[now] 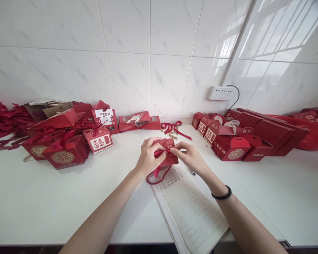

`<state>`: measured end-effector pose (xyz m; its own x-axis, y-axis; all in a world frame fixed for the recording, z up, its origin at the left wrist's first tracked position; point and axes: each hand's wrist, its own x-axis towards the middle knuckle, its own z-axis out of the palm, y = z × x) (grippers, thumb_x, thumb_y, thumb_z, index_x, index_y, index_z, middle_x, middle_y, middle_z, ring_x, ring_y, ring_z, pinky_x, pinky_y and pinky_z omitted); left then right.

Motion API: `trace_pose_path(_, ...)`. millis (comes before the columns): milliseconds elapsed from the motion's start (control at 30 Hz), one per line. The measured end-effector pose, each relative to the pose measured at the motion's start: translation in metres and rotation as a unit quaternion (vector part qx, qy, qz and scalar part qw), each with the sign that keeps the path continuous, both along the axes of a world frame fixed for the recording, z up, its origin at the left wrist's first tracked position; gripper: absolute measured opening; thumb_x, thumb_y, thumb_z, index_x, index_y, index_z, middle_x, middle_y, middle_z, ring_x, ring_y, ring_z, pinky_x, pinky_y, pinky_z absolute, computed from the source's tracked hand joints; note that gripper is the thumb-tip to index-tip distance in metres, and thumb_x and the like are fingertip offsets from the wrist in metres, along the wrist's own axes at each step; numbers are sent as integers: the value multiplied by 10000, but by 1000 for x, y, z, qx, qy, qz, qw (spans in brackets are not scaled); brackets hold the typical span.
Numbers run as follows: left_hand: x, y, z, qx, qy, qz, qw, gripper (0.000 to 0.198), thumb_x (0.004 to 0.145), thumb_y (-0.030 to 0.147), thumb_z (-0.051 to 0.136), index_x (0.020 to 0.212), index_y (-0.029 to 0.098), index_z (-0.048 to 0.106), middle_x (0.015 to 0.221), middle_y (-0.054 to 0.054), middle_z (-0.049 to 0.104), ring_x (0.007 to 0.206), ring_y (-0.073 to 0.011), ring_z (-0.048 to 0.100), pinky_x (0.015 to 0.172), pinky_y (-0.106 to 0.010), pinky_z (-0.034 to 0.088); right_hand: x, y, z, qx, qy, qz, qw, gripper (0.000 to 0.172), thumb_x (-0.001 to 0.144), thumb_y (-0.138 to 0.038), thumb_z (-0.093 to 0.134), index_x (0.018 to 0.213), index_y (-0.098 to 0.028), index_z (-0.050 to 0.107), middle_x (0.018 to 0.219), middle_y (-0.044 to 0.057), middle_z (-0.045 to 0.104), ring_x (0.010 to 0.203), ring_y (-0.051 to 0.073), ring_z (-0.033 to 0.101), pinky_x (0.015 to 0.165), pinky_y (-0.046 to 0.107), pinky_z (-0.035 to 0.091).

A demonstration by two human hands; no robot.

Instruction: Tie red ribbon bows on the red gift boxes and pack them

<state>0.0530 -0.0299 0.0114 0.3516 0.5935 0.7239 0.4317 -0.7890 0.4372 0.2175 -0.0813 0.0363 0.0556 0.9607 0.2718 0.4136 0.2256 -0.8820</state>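
A small red gift box [172,160] sits at the middle of the table, at the top end of an open notebook [193,211]. On top of it, my left hand [150,155] pinches a red ribbon [157,171], whose loose end hangs over the box's left side. My right hand [189,155] pinches the same ribbon at the centre of the box top, fingertips close to the left ones. The exact crossing of the ribbon is hidden behind my fingers. A dark red cord [159,182] loops from the box onto the notebook.
Red gift boxes tied with ribbon [66,155] crowd the left, beside a heap of loose ribbons [7,121]. Flat red boxes [140,123] and a curled ribbon [175,128] lie by the wall. More boxes [231,148] stand right, below a power strip [221,93].
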Motion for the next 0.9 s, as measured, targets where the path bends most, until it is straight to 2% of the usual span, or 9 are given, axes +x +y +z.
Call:
trace_pose_path(267,-2,4,-2,-2,-10,-25,1000,23,785,215,585,806,220,593,1151,-41,537,1118,-216,469,989,-415,392,5,6,-4,23,-49,0,999,315,767,-478,552,719,-170,592,720,33,625,612,158,543,579,282,422)
trace_pose_path(367,-4,7,-4,-22,-38,-43,998,132,789,243,581,906,218,526,1167,-62,529,1132,-212,483,979,-409,405,7,8,-6,24,-64,-10,998,291,777,-457,541,728,-176,600,705,33,621,634,168,547,609,296,437)
trace_pose_path(433,-5,9,-6,-32,-67,-48,996,163,792,257,570,909,212,465,1152,-81,522,1140,-211,490,949,-393,430,9,9,-8,33,-65,-14,997,294,782,-467,540,734,-182,595,748,43,619,699,184,564,660,314,457)
trace_pose_path(567,-9,14,-10,-46,-74,-64,994,90,816,246,508,786,205,434,1121,-97,514,1134,-217,493,867,-358,461,10,12,-11,45,-7,-10,999,336,750,-515,588,718,-181,573,1016,102,601,976,248,554,796,362,477)
trace_pose_path(733,-6,17,-14,-70,-101,-31,992,127,855,255,456,742,199,437,1177,-95,515,1096,-205,509,831,-343,459,10,12,-10,-11,103,49,993,396,718,-538,634,664,-170,499,1205,110,556,928,232,599,763,349,493)
trace_pose_path(800,-4,17,-15,-66,-118,-5,991,137,862,270,454,746,199,437,1163,-94,512,1120,-204,492,852,-342,454,10,12,-9,-14,120,51,991,404,704,-538,645,651,-164,501,1176,106,571,914,221,599,734,322,492)
trace_pose_path(900,-3,16,-16,-57,-132,12,989,147,875,278,434,750,200,437,1118,-88,519,1116,-195,490,877,-345,451,10,11,-6,-18,123,43,991,401,698,-538,641,653,-158,520,980,89,625,818,193,594,661,291,478)
